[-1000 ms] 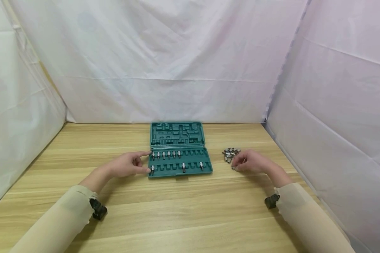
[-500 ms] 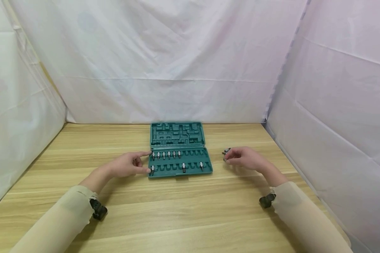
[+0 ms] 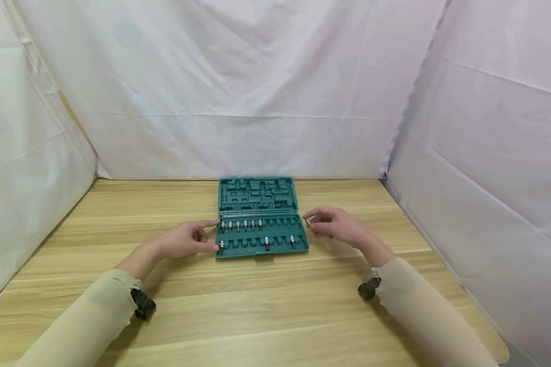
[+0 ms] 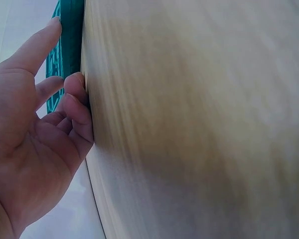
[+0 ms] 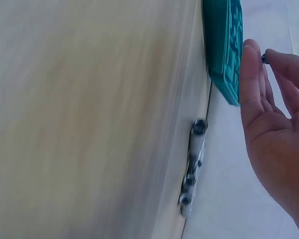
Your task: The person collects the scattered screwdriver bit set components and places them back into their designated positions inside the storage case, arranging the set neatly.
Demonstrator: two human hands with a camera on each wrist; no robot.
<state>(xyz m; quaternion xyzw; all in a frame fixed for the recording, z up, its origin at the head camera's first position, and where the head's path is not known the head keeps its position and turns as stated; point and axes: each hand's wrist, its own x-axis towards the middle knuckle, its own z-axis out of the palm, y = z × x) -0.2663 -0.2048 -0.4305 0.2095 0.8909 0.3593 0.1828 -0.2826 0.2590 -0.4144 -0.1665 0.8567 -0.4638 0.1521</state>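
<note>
A green plastic socket case [image 3: 257, 250] lies unfolded on the table, with several silver bit sockets [image 3: 245, 224] seated in its upper and lower rows. My left hand [image 3: 183, 239] is at its left edge, the straight index finger and thumb touching the two corners of the tray half. Just off the right edge, my right hand [image 3: 337, 225] pinches a small silver bit socket [image 3: 308, 222] between thumb and fingertips. In the right wrist view only the dark end of that bit socket [image 5: 265, 59] shows.
More loose bit sockets [image 5: 192, 169] lie in a pile on the table in the right wrist view; in the head view my right hand hides them. White cloth walls [image 3: 248, 102] enclose the wooden table [image 3: 257, 311] at the back and sides.
My right hand has lifted a bit socket from the loose pile and moved left with it to the case's right edge. The left hand has stayed in place.
</note>
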